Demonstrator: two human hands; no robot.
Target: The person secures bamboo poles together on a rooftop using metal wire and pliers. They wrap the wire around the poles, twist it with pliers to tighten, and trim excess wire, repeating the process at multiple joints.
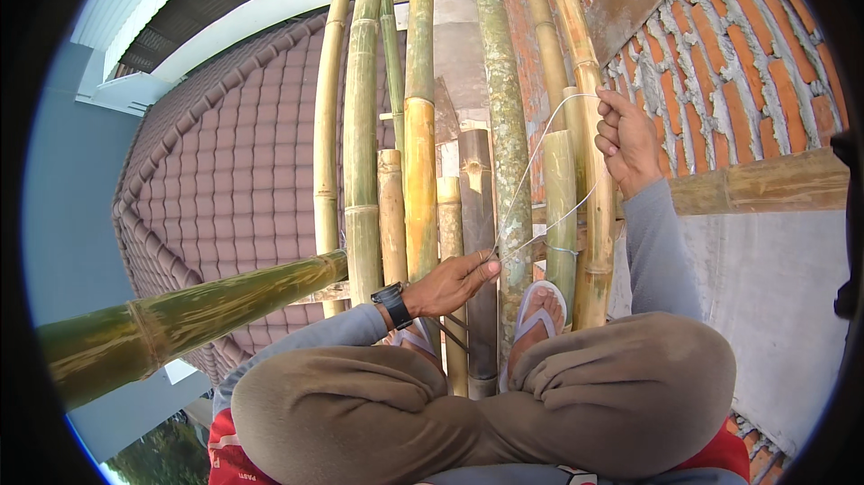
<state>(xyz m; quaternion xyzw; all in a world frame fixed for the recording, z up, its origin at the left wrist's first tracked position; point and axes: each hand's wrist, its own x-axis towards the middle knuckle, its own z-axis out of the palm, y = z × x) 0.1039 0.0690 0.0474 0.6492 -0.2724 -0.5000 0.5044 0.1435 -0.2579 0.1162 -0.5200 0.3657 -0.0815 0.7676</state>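
Note:
A thin white wire (538, 154) runs in a loose loop between my two hands. My right hand (627, 136), at the right by the brick wall, is closed with the wire pinched between thumb and forefinger. Lower and left of it, my left hand (453, 282), with a black watch on the wrist, pinches the other part of the wire just above a dark bamboo pole (477, 215). Part of the wire passes in front of a short green bamboo piece (560, 184). A separate tie (565, 251) wraps round that piece lower down.
Several bamboo poles (363, 125) lie lengthwise under me, and a thick green pole (198, 318) juts out to the left. My sandalled feet (540, 314) rest on the poles. A rough brick wall (738, 62) rises at right; a tiled roof (243, 161) lies below left.

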